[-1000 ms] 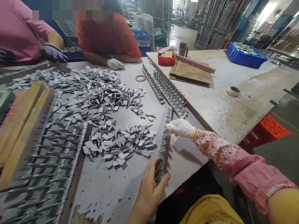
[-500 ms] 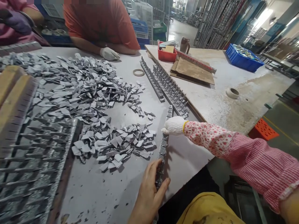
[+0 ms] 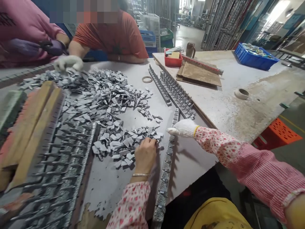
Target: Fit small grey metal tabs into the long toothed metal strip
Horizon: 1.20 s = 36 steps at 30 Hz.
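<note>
Evidently both hands are at work near the front edge of the pale surface (image 3: 114, 194), the left one bare, the right one in a white knitted glove. The left hand (image 3: 145, 156), with a thin bangle at its wrist, reaches to the near right side of a small heap of flat grey pieces (image 3: 125, 144); its fingers are bent downward and close together, and I cannot tell whether a piece is pinched between them. The right hand (image 3: 184, 128) lies at the upper part of a long grey strip (image 3: 167, 165), its fingers curled, one digit stretched across the strip; how firmly they grip cannot be made out. This strip slants between the heap and the edge, a toothed shadow along its right side. Beyond its far end lie two more strips with upright points, a shorter strip (image 3: 159, 84) and a wider strip (image 3: 178, 94), with a flat ring (image 3: 147, 82) just left of them. A larger pile of grey pieces (image 3: 105, 86) spreads behind the heap, where a co-worker's white-gloved hand (image 3: 69, 63) is at its far side. At the left, a spiked rack (image 3: 69, 159) stands beside yellowish bars (image 3: 39, 124). Farther right, a second table carries a red box (image 3: 173, 61) and a blue tray (image 3: 254, 60).
</note>
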Motion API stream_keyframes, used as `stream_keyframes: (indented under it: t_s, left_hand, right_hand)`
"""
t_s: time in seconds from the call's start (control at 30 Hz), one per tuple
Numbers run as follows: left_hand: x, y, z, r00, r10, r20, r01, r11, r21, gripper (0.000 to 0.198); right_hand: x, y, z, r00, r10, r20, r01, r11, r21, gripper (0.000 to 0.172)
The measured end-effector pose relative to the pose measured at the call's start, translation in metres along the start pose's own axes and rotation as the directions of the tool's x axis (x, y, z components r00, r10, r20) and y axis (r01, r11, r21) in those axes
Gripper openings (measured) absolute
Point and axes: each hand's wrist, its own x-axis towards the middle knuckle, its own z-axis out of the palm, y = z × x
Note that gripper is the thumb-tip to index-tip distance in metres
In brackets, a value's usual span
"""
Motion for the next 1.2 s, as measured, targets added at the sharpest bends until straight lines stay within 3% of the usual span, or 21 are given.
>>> stream_keyframes:
  t_s: [0.07, 0.1, 0.17, 0.2, 0.27, 0.3, 0.33, 0.37, 0.43, 0.5, 0.6, 0.7, 0.77, 0.83, 0.9, 1.0, 1.07, 1.2]
  left_hand:
    - [-0.001, 0.001, -0.009, 0.996, -0.054, -0.067, 0.049, 0.996, -0.073, 0.012]
    - [-0.004, 0.002, -0.015, 0.991, -0.091, -0.098, 0.078, 0.989, -0.125, 0.017]
    - [-0.014, 0.009, -0.023, 0.978, -0.168, -0.127, 0.132, 0.959, -0.251, 0.026]
    - [-0.021, 0.014, -0.025, 0.973, -0.197, -0.124, 0.151, 0.94, -0.305, 0.029]
    - [-0.036, 0.025, -0.025, 0.963, -0.261, -0.068, 0.204, 0.87, -0.45, 0.033]
    - [-0.043, 0.03, -0.024, 0.954, -0.299, -0.016, 0.243, 0.805, -0.541, 0.034]
    - [-0.05, 0.034, -0.022, 0.942, -0.334, 0.043, 0.285, 0.723, -0.629, 0.036]
    - [-0.057, 0.037, -0.02, 0.93, -0.355, 0.097, 0.317, 0.64, -0.7, 0.037]
    - [-0.069, 0.04, -0.019, 0.928, -0.346, 0.135, 0.324, 0.574, -0.752, 0.033]
    - [-0.077, 0.04, -0.022, 0.959, -0.275, 0.074, 0.254, 0.708, -0.659, 0.027]
    - [-0.085, 0.039, -0.03, 0.994, -0.11, -0.002, 0.1, 0.913, -0.396, 0.021]
    - [-0.09, 0.041, -0.034, 0.999, -0.038, 0.016, 0.041, 0.943, -0.33, 0.021]
    - [-0.093, 0.043, -0.031, 0.989, -0.081, 0.121, 0.131, 0.859, -0.494, 0.027]
    - [-0.097, 0.045, -0.026, 0.954, -0.137, 0.266, 0.284, 0.695, -0.661, 0.035]
    - [-0.1, 0.045, -0.02, 0.931, -0.216, 0.294, 0.364, 0.613, -0.701, 0.036]
    - [-0.104, 0.046, -0.014, 0.94, -0.334, 0.073, 0.317, 0.771, -0.553, 0.027]
    - [-0.106, 0.048, -0.013, 0.956, -0.291, -0.041, 0.25, 0.878, -0.409, 0.027]
    - [-0.107, 0.05, -0.014, 0.984, -0.18, -0.007, 0.172, 0.947, -0.271, 0.029]
  right_hand:
    - [-0.014, 0.001, -0.007, 0.985, 0.063, -0.161, -0.059, 0.998, 0.034, 0.063]
    - [-0.022, -0.003, -0.01, 0.97, 0.041, -0.241, -0.028, 0.998, 0.057, 0.056]
    - [-0.037, -0.016, -0.013, 0.924, -0.156, -0.349, 0.186, 0.981, 0.054, 0.036]
    - [-0.043, -0.026, -0.013, 0.875, -0.308, -0.373, 0.335, 0.942, 0.01, 0.026]
    - [-0.053, -0.045, -0.01, 0.716, -0.585, -0.381, 0.589, 0.799, -0.12, 0.023]
    - [-0.056, -0.054, -0.007, 0.639, -0.666, -0.384, 0.662, 0.731, -0.166, 0.022]
    - [-0.059, -0.06, -0.004, 0.592, -0.696, -0.407, 0.699, 0.694, -0.17, 0.02]
    - [-0.062, -0.065, 0.0, 0.574, -0.679, -0.457, 0.717, 0.686, -0.118, 0.02]
    - [-0.067, -0.07, 0.008, 0.618, -0.54, -0.572, 0.729, 0.665, 0.16, 0.024]
    - [-0.074, -0.07, 0.015, 0.734, -0.337, -0.59, 0.67, 0.5, 0.548, 0.024]
    - [-0.084, -0.07, 0.021, 0.913, -0.18, -0.367, 0.388, 0.101, 0.916, 0.025]
    - [-0.089, -0.069, 0.023, 0.969, -0.188, -0.162, 0.147, -0.092, 0.985, 0.025]
    - [-0.09, -0.066, 0.024, 0.955, -0.29, -0.057, 0.025, -0.113, 0.993, 0.024]
    - [-0.091, -0.062, 0.026, 0.91, -0.412, 0.034, -0.082, -0.1, 0.992, 0.025]
    - [-0.093, -0.059, 0.028, 0.907, -0.417, 0.058, -0.107, -0.095, 0.99, 0.027]
    - [-0.096, -0.06, 0.033, 0.968, -0.25, -0.03, 0.012, -0.073, 0.997, 0.029]
    - [-0.098, -0.063, 0.037, 0.979, -0.17, -0.112, 0.106, -0.045, 0.993, 0.031]
    - [-0.098, -0.066, 0.046, 0.965, -0.128, -0.228, 0.24, 0.089, 0.967, 0.031]
